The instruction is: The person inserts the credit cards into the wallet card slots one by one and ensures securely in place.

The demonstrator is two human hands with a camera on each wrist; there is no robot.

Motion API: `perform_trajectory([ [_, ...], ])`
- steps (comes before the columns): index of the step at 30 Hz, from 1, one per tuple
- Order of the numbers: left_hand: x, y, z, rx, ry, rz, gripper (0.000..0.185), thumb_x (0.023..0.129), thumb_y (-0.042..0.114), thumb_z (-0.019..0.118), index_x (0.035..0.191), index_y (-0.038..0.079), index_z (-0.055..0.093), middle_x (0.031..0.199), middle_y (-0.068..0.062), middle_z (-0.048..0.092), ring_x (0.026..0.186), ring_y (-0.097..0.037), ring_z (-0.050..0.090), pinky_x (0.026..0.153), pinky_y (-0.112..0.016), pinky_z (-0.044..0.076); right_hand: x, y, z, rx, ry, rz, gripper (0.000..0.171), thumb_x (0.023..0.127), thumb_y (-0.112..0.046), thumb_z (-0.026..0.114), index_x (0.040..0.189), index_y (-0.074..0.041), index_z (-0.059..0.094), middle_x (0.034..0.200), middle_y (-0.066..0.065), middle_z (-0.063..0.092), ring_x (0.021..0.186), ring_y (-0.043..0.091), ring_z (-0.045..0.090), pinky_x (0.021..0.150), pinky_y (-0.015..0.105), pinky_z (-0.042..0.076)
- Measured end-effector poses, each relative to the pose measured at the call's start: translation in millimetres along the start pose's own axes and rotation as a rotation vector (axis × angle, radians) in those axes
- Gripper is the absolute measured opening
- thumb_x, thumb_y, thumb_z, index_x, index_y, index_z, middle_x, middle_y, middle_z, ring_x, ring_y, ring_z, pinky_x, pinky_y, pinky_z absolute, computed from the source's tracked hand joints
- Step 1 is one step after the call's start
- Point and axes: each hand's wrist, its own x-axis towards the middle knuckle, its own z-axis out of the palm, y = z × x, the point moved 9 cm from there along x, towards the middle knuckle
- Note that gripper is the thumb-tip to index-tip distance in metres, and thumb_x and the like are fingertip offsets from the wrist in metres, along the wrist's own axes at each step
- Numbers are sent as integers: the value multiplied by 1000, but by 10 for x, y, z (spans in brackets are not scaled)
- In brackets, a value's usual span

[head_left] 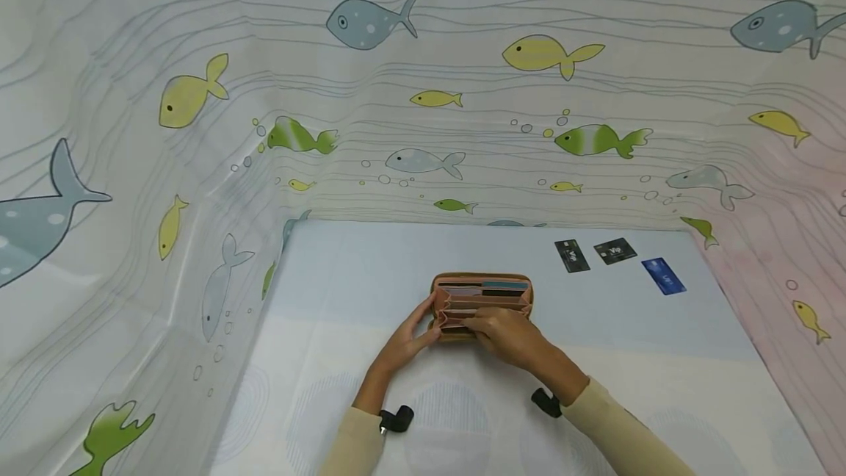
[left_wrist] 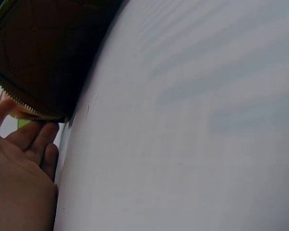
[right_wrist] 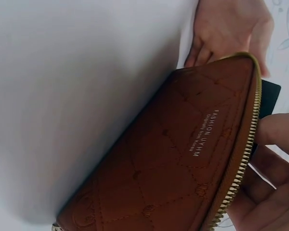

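The right hand [head_left: 507,333], at five o'clock over the unzipped brown wallet [head_left: 463,300], pinches a dark card [right_wrist: 270,97] between thumb and fingers, while the left hand [head_left: 402,344] grips the nine-o'clock edge on the pale tabletop [head_left: 370,270], three loose cards [head_left: 615,250] lying toward two o'clock.

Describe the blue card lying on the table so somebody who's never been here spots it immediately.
On the pale table, find the open wallet, then look to its right, toward the far corner. The blue card lies at the right end of a loose row of three. Only it is blue; the two other cards are black.
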Motion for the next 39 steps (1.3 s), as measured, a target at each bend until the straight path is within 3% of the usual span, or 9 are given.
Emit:
perform_trajectory([
  [5,36,-165,7,14,19,3,71,102,11,55,160,4,14,166,-19,15,154,-38,10,121,-63,13,-6,-5,-5,-57,34,-16,23,86,-9,77,109,-10,78,103,2,76,91,16,73,75,27,58],
  [8,61,-340,7,10,45,0,72,102,12,56,161,13,16,167,-14,16,155,-35,10,121,-62,12,-7,-4,8,-77,36,-17,24,86,-10,78,110,-10,78,103,2,76,92,16,73,75,27,59],
  [11,67,-410,3,17,61,-3,71,102,17,57,161,20,19,166,-10,21,155,-32,14,121,-61,15,-2,2,14,-103,39,-20,23,87,-10,77,110,-11,78,103,1,75,92,15,73,75,28,59],
  [19,93,-415,5,52,58,4,79,99,41,61,162,26,16,156,-8,41,150,-31,30,118,-62,23,14,40,29,-103,34,-20,21,86,-8,77,107,-11,78,95,1,75,84,14,72,68,27,58],
  [28,87,-397,8,43,51,-2,85,95,45,65,162,25,15,158,-8,38,152,-30,24,120,-61,21,25,56,71,-78,-15,-13,20,88,-10,76,108,-11,79,100,2,75,89,16,72,72,28,58],
  [32,90,-418,4,47,58,-13,83,96,43,65,161,27,16,159,-7,38,153,-29,24,120,-60,20,22,60,74,-11,-61,-5,21,91,-9,72,111,-11,77,101,2,74,92,17,72,74,29,58],
  [39,100,-422,-4,58,67,-1,81,97,37,65,162,25,17,155,-8,42,149,-31,31,118,-63,22,32,97,86,202,-126,35,21,97,-9,63,115,-13,74,110,0,74,104,15,69,86,32,57],
])
